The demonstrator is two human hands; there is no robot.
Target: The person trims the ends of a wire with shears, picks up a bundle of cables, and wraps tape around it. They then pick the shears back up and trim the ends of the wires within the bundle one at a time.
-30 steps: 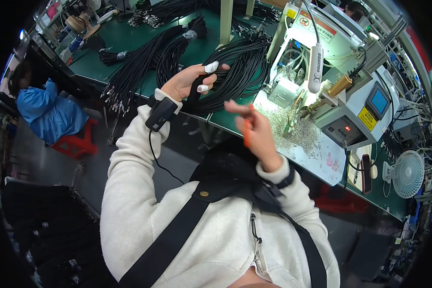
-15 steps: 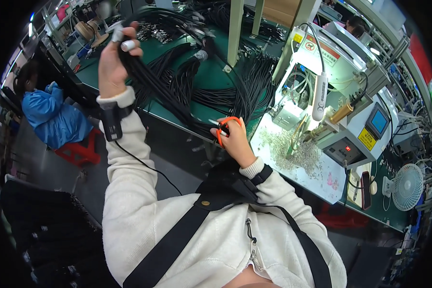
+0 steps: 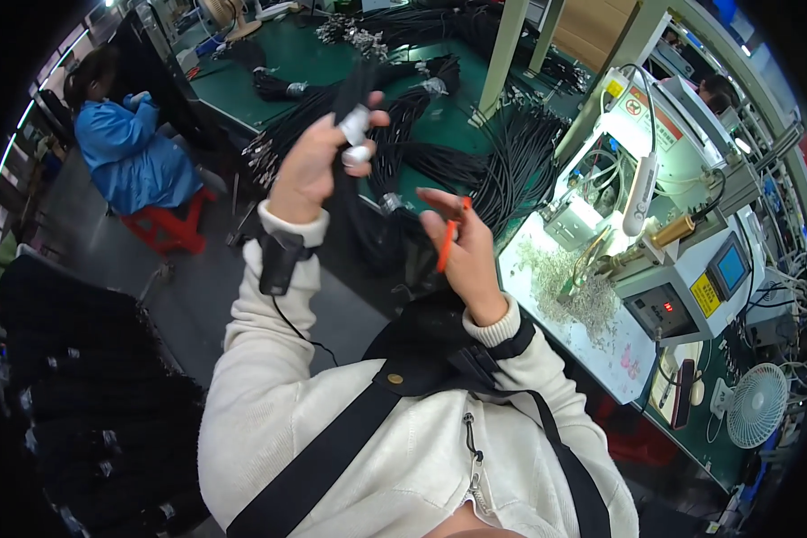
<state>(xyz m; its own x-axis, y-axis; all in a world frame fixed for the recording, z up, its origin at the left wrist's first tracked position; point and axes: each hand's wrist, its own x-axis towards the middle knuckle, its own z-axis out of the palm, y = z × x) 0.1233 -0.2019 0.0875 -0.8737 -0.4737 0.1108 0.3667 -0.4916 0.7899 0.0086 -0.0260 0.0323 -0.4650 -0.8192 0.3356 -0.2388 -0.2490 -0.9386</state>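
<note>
My left hand is raised over the edge of the green workbench and grips a bundle of black cables that hangs down from it; white tape covers two fingertips. My right hand is below and to the right, closed around a small orange-handled tool. The two hands are a short way apart, with the hanging cables between them. A black band with a wire sits on my left wrist.
More black cable bundles lie across the bench. A white machine with a lit work area and a tray of small cut scraps stands at the right. A person in a blue coat sits at the far left. A small fan is at lower right.
My left hand has come down and toward the middle with the cable bundle. My right hand has lifted slightly with the orange tool.
</note>
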